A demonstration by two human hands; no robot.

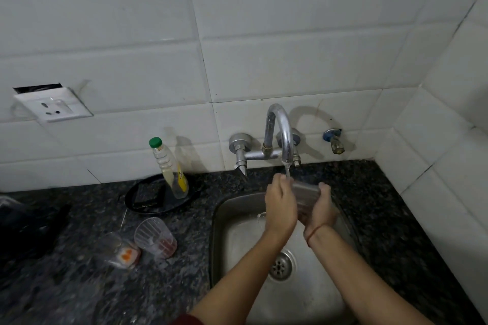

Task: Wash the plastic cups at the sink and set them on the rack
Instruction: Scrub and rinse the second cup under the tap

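nearest me, a dark red sleeve edge (187,320) at the bottom. two bare forearms reach up over the stainless steel sink (219,245), with its round perforated drain (281,266) between them. thin red thread (315,231) round the right wrist.

above the basin the left hand (281,206) and right hand (320,208) hold one clear ribbed plastic cup (306,194) between them, lying sideways just under the spout. the left hand's fingers curl over its left end. the right hand cradles it from the right and below, fingers wrapped round it. a thin water stream (288,174) lands on the cup's top, close to the left fingertips. the cup is blurred, so i cannot tell which end is the rim.

left of the sink, on the speckled black granite counter (184,285), i see a second clear plastic cup with red residue (155,237), apparently upright. just beside it, to its left, is a blurred clear cup with orange residue (118,250); i cannot tell if it stands or lies. a dark blurred object (26,227) sits at the far left edge, unidentifiable.

farther back a round black plate (140,203) carries a clear bottle with green cap and yellow label (171,169), near the wall.

on the wall: a chrome gooseneck faucet (280,134), a small blue-collared tap (334,140) to its right, a white wall socket (54,104) far left with a dark gap above it, and white tiles (317,34) behind everything.
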